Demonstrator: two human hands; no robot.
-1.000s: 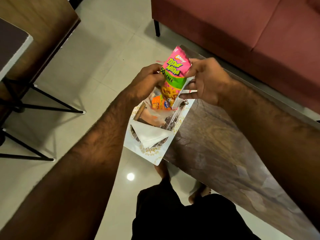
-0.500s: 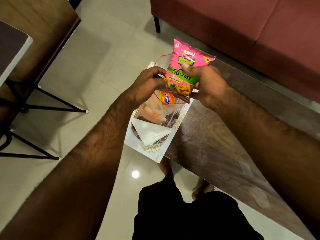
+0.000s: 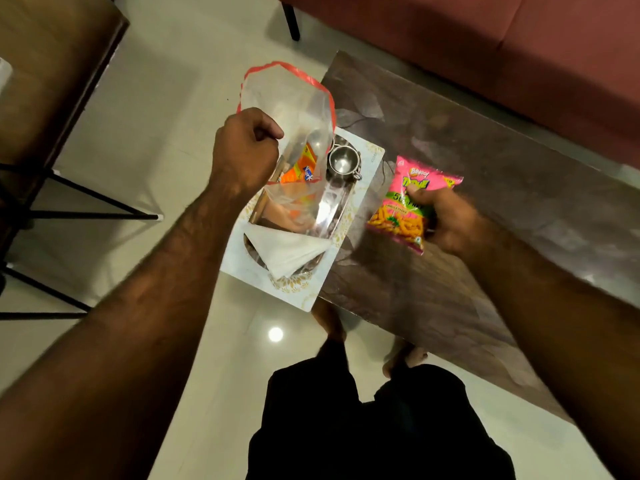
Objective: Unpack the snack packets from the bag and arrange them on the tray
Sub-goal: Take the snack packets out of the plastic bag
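Note:
My left hand (image 3: pixel 244 152) is closed on the rim of a clear plastic bag (image 3: pixel 304 119) with a red edge, holding it up over the white tray (image 3: pixel 369 174). An orange snack packet (image 3: pixel 299 168) shows through the bag. My right hand (image 3: pixel 450 216) grips a pink snack packet (image 3: pixel 405 202) low over the dark table (image 3: pixel 485 161), just right of the tray. The tray sits at the table's left end.
On the tray stand a small steel cup (image 3: pixel 343 162) and a folded white napkin (image 3: pixel 284 249). A red sofa (image 3: pixel 485 46) runs behind the table. A wooden table with black legs (image 3: pixel 69 209) stands at the left. My feet are on the tiled floor below.
My right hand has pulled the pink packet out of the bag and carried it down to the right, beside the tray. My left hand still holds the bag, now seen fully open.

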